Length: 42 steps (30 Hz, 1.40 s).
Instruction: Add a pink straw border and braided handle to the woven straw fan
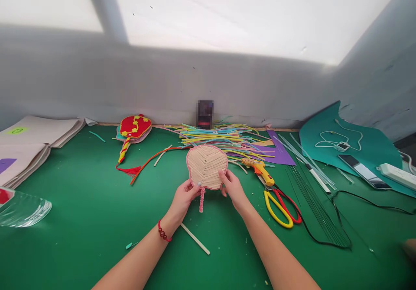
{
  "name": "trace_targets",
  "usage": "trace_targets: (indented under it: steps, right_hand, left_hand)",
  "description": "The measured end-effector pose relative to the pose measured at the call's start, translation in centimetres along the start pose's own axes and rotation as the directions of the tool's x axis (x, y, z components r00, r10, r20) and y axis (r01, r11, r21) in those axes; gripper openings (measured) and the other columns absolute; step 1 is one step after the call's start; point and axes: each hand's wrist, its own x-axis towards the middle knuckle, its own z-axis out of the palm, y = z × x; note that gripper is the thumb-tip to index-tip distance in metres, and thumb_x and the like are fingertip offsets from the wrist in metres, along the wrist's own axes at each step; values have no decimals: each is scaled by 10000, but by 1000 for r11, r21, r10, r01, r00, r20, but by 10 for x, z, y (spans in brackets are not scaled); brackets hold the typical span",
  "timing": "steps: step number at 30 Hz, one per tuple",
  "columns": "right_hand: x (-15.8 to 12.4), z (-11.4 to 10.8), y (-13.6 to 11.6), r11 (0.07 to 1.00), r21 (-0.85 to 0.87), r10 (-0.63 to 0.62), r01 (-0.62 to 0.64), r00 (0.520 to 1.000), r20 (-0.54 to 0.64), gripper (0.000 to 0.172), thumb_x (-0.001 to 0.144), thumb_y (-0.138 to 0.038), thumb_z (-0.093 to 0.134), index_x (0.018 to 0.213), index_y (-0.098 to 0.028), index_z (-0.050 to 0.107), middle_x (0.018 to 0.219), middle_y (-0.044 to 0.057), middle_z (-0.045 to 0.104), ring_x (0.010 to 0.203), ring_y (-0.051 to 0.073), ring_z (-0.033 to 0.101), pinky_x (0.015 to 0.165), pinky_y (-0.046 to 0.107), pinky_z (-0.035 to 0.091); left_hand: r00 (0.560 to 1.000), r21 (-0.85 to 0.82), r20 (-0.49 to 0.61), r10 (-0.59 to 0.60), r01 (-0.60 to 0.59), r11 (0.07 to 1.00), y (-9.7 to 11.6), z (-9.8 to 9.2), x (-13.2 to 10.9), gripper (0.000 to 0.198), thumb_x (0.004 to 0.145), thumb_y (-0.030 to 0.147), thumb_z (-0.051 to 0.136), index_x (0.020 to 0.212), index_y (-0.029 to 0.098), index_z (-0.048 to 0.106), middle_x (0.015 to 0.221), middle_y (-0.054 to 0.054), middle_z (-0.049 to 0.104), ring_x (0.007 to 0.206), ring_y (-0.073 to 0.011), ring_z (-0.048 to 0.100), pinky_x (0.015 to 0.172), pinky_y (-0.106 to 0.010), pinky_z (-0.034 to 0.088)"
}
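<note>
A small cream hand fan (208,164) with a pink edge and a short pink handle is held up over the green table, its ribbed face toward me. My left hand (186,197) pinches its lower left edge beside the handle, thumb in front. On the lower right edge, my right hand (234,188) grips it between thumb and fingers. Parts of the fingers are hidden behind the fan. Below it, a cream pipe cleaner (195,239) lies on the table.
Behind the fan spreads a pile of coloured pipe cleaners (214,135). A red and yellow fan (134,127) lies back left. To the right are a yellow glue gun (261,171), scissors (279,207), thin wires (320,207) and a phone (363,172). A clear plastic container (27,210) stands left.
</note>
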Motion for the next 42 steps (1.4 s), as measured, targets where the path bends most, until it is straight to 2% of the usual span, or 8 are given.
trace_targets:
  steps: [3,8,14,21,28,32,37,42]
  right_hand:
    - [-4,2,-5,999,31,-19,16,996,88,422,672,-586,653,833,-204,575,570,-31,503,388,66,320,321,225,245]
    - [-6,2,-8,999,36,-31,28,997,73,414,647,-564,686,825,-200,600,583,-18,526,412,71,324,342,230,241]
    - [-5,0,-8,992,128,-4,-8,996,89,428,659,-573,662,832,-187,597,676,-11,556,488,82,416,407,225,345]
    - [-7,-2,-11,990,108,-96,92,995,32,375,676,-541,673,795,-196,585,726,6,559,540,101,435,430,233,352]
    - [-4,-4,-7,988,78,-135,132,990,34,357,695,-546,655,776,-208,573,720,3,554,549,110,448,449,240,358]
    - [-5,-3,-10,987,98,-135,130,990,40,356,681,-537,672,811,-214,595,731,2,562,550,108,443,443,237,353]
    - [-10,0,-11,996,82,-63,45,970,235,351,649,-522,710,735,-201,595,660,-11,553,555,111,468,440,227,369]
    - [-12,6,-6,1000,24,12,-19,958,286,408,704,-563,640,889,-201,602,797,19,642,684,143,582,546,253,468]
  left_hand:
    - [999,73,32,-13,11,997,4,-1,0,360,682,381,743,930,127,679,945,-88,709,837,-175,651,833,-293,500]
    - [999,71,12,-33,33,997,14,-6,2,418,652,369,766,969,116,662,1001,-116,711,879,-231,673,828,-351,525]
    - [999,64,-19,-29,30,998,17,-10,5,450,602,353,801,950,105,662,989,-128,718,859,-248,684,801,-359,541]
    - [1000,89,24,-1,-1,996,24,-9,2,453,656,411,753,990,119,662,1026,-126,706,895,-259,677,830,-368,525]
    - [1000,143,-4,23,-22,989,25,-10,5,406,569,332,815,888,117,683,948,-119,724,887,-264,670,808,-361,530]
    - [999,136,-2,39,-39,990,26,-10,4,440,591,370,799,932,117,686,994,-129,713,931,-277,658,820,-362,525]
    - [995,-16,-95,34,-35,999,28,-11,2,542,640,450,754,1031,86,661,1050,-164,694,988,-306,639,877,-408,501]
    - [939,-64,-326,109,-137,988,26,-11,5,507,581,328,814,1000,92,651,1083,-135,690,1044,-286,619,934,-396,477]
